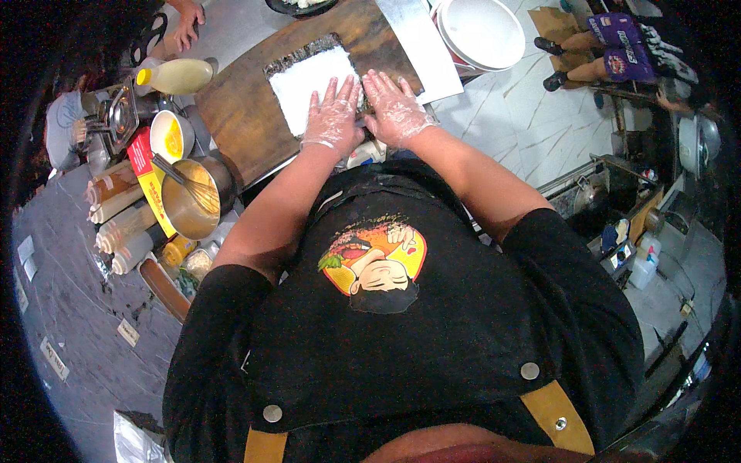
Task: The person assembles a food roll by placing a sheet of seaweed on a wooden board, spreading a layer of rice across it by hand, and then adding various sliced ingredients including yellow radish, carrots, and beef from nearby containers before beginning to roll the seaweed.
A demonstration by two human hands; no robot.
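A dark nori sheet [292,55] lies on a brown wooden board [239,116], bare along its far edge and covered with white rice [297,91] over the rest. My left hand [336,117], in a clear plastic glove, rests flat on the rice's right part with its fingers stretched forward. Close beside it, my right hand [397,109], gloved the same way, lies at the sheet's right edge, fingers extended. Dark green bits show between the two hands. What lies beneath the palms is hidden.
Left of the board stand a yellow-capped bottle [181,77], a white bowl of yellow food [171,137], a pot with a whisk [199,193] and several sauce bottles [123,228]. A white bucket [480,35] is at right. Another person's hand [187,25] shows far left.
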